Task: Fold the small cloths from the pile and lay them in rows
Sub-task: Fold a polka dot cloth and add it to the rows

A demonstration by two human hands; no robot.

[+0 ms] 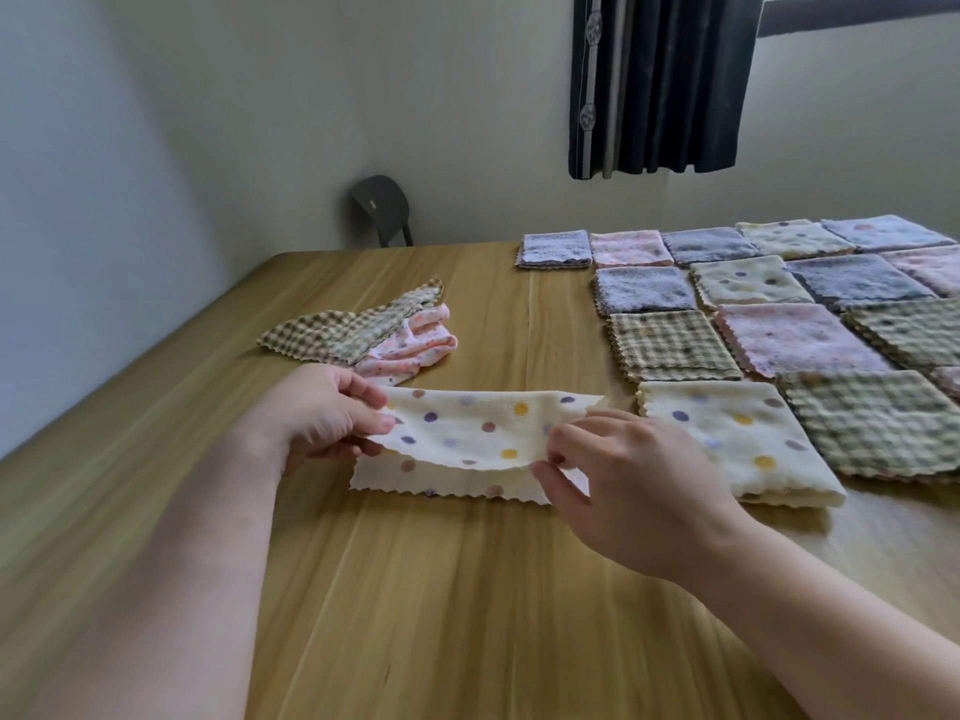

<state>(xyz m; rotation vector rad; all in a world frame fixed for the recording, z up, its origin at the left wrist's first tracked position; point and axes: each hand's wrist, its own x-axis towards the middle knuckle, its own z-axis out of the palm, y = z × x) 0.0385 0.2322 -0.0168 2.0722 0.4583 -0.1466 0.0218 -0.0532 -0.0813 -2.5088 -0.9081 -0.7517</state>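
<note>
A cream cloth with coloured dots (467, 433) lies half folded on the wooden table (467, 615) in front of me. My left hand (322, 413) pinches its upper layer at the left end, and my right hand (634, 485) pinches the same layer at the right end, lifting that edge off the lower layer. Behind it to the left lies the small pile: a green checked cloth (343, 327) and a crumpled pink speckled cloth (410, 345). To the right, folded cloths lie in rows, the nearest a cream dotted one (737, 439).
The rows on the right hold several folded cloths: green checked (670, 345), grey-blue (644, 289), pink (795, 335) and cream. A dark chair back (382, 207) stands beyond the table's far edge. A dark curtain (660, 80) hangs on the back wall.
</note>
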